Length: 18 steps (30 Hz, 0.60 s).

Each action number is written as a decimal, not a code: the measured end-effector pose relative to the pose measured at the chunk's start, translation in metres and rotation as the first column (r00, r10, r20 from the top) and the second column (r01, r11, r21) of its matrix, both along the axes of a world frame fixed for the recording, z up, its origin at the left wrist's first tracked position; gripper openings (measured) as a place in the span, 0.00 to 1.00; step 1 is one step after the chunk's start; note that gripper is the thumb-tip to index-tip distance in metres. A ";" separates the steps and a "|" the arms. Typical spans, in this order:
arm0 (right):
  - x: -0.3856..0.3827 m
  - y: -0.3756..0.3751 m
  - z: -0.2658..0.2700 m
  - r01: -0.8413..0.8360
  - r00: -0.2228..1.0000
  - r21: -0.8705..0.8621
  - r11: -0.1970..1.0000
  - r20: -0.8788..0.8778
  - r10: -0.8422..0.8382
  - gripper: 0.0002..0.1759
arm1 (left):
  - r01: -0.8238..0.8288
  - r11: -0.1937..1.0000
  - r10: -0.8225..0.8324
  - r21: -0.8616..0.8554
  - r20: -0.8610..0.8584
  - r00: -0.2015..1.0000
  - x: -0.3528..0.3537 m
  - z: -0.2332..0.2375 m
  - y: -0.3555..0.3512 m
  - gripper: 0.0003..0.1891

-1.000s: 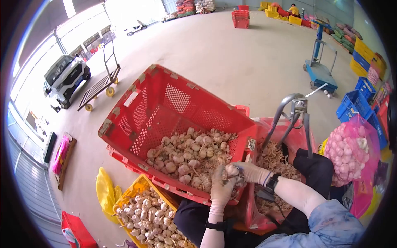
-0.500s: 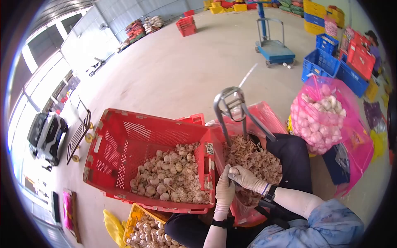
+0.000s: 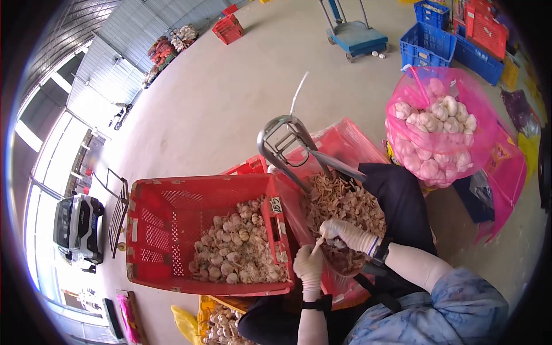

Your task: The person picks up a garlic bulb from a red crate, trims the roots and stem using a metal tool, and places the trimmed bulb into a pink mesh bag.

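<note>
My left hand (image 3: 308,267), in a pale glove, is closed, its contents hidden by the fingers. Just right of it, my right hand (image 3: 348,236) is closed too, with its gloved fingers at the upper end of a thin pale garlic stalk (image 3: 317,246). The stalk slants down to the top of my left hand. A greyish shape under my right palm is too small to name. Both hands are over a red tub lined with clear plastic, full of dry garlic skins and stalk scraps (image 3: 345,204). At left, a red crate (image 3: 172,282) holds garlic bulbs (image 3: 227,244).
A metal frame (image 3: 282,138) rises from the tub's far side. At right stands a pink mesh bag of white garlic (image 3: 434,132). A yellow crate (image 3: 206,313) with bulbs is below. Farther off are blue crates (image 3: 425,49), a blue platform scale (image 3: 356,40) and a parked vehicle (image 3: 80,227).
The camera view has tilted downward and turned. My hands have moved slightly apart, the right one up from the left, and the pale stalk now shows between them.
</note>
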State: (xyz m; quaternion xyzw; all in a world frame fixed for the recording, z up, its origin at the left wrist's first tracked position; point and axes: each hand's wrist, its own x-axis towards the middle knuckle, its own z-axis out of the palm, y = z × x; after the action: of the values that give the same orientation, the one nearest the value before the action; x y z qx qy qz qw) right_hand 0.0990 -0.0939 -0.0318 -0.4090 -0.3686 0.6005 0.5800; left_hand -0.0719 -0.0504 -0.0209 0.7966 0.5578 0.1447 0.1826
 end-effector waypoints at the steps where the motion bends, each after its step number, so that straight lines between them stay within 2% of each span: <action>1: 0.008 0.001 -0.010 -0.083 0.945 -0.161 0.984 -0.327 0.026 0.20 | -0.028 0.999 0.032 -0.026 0.184 0.982 -0.011 -0.025 0.009 0.10; 2: 0.014 0.000 -0.017 -0.211 0.785 -0.278 0.937 -0.619 -0.007 0.20 | -0.050 0.997 0.068 -0.058 0.361 0.930 -0.022 -0.047 0.016 0.10; 3: 0.013 -0.002 -0.013 -0.172 0.794 -0.323 0.931 -0.604 -0.062 0.19 | -0.014 0.871 0.295 -0.491 0.500 0.814 -0.027 -0.049 0.019 0.08; 4: 0.012 -0.002 -0.017 -0.167 0.788 -0.320 0.933 -0.611 -0.068 0.19 | -0.011 0.872 0.287 -0.489 0.493 0.821 -0.016 -0.032 0.014 0.08; 6: 0.006 -0.004 -0.025 -0.200 0.782 -0.302 0.932 -0.623 -0.034 0.18 | 0.191 0.880 0.185 -0.436 0.684 0.706 0.011 0.001 -0.005 0.15; 7: 0.002 -0.005 -0.018 -0.204 0.777 -0.300 0.932 -0.629 -0.033 0.18 | 0.193 0.899 0.126 -0.392 0.656 0.744 0.021 0.009 -0.008 0.17; 8: -0.003 -0.005 -0.009 -0.144 0.845 -0.417 0.898 -0.524 -0.108 0.19 | 0.191 0.900 0.126 -0.392 0.653 0.746 0.026 0.010 -0.008 0.17; 9: -0.006 -0.006 -0.001 -0.069 0.898 -0.521 0.851 -0.404 -0.175 0.20 | 0.160 0.954 0.036 -0.254 0.625 0.780 0.030 0.009 -0.007 0.16; 10: -0.008 -0.007 0.002 -0.068 0.896 -0.521 0.851 -0.406 -0.177 0.20 | 0.139 0.984 -0.051 -0.108 0.582 0.811 0.033 0.007 -0.006 0.14; 12: -0.012 -0.011 0.005 0.115 0.956 -0.430 0.895 -0.196 -0.217 0.20 | 0.095 0.987 -0.007 -0.132 0.550 0.835 0.036 0.011 -0.005 0.12; 14: -0.014 -0.013 -0.018 0.114 0.942 -0.414 0.903 -0.244 -0.230 0.20 | 0.178 0.984 -0.174 0.022 0.360 0.917 0.044 0.031 -0.007 0.13; 16: -0.011 -0.015 -0.025 0.005 0.809 -0.401 0.916 -0.537 -0.240 0.20 | 0.239 0.971 -0.225 -0.001 0.340 0.913 0.044 0.041 -0.007 0.13; 18: -0.008 -0.021 -0.024 -0.043 0.803 -0.385 0.922 -0.562 -0.197 0.19 | 0.298 0.954 -0.273 -0.031 0.318 0.908 0.042 0.044 -0.004 0.14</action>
State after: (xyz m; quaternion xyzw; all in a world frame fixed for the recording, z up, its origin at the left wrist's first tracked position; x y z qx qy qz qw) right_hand 0.0913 -0.1149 -0.0554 -0.3207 -0.0295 0.7325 0.5998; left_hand -0.0294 -0.0541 0.0228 0.8291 0.4048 0.2176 0.3184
